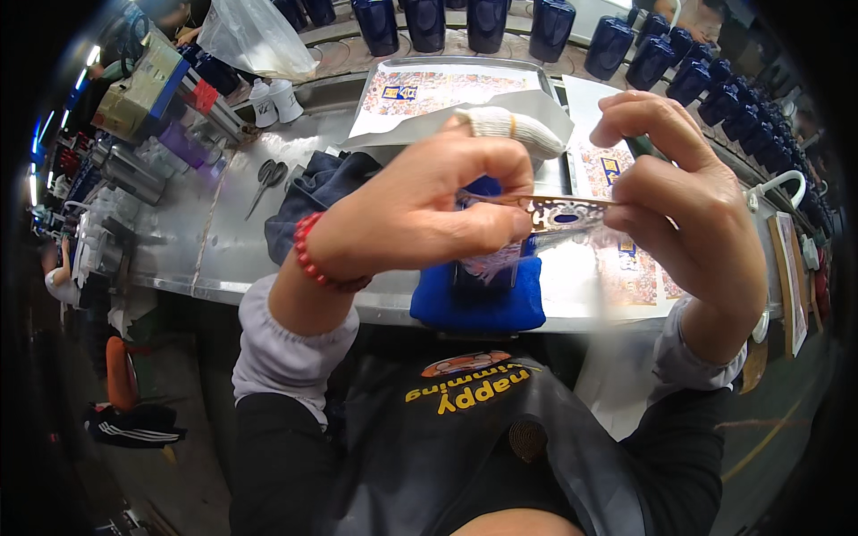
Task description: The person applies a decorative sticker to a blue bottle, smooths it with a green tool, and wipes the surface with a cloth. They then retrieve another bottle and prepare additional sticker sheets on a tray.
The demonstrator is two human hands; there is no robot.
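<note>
Metal worktop [225,246] lies beneath; we find the patterned strip [568,216] held aloft near the blue pad [474,305], left hand [429,198] and right hand [686,183] each with fingertip grip clamped on it. We advise light, even tension to avoid creasing.

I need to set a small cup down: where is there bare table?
Bare steel table shows left of the scissors and between the white bottles and the dark cloth. To the right, the blue cushion and printed sheets crowd it.
</note>
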